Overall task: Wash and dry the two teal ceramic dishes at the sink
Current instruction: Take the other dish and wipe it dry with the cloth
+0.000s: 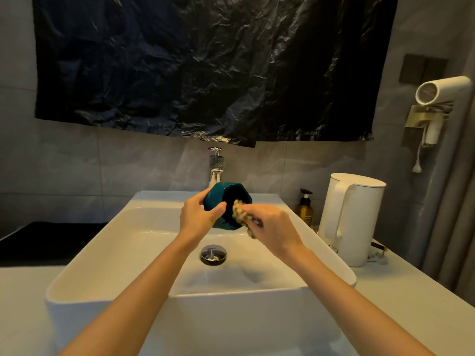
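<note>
Head view: left hand (pixel 199 217) grips a teal faceted dish (pixel 218 199), tipped on its side above the white sink (pixel 108 253), below the tap (pixel 216 165) | right hand (pixel 270 222) pinches a speckled cloth (pixel 240 214) at the dish's mouth | step: likely wiping the inside | next: turn dish, reach every facet | second dish not seen.

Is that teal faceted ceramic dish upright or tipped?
Tipped on its side: the teal faceted ceramic dish shows its dark mouth toward the camera, gripped by the left hand above the white sink.
</note>
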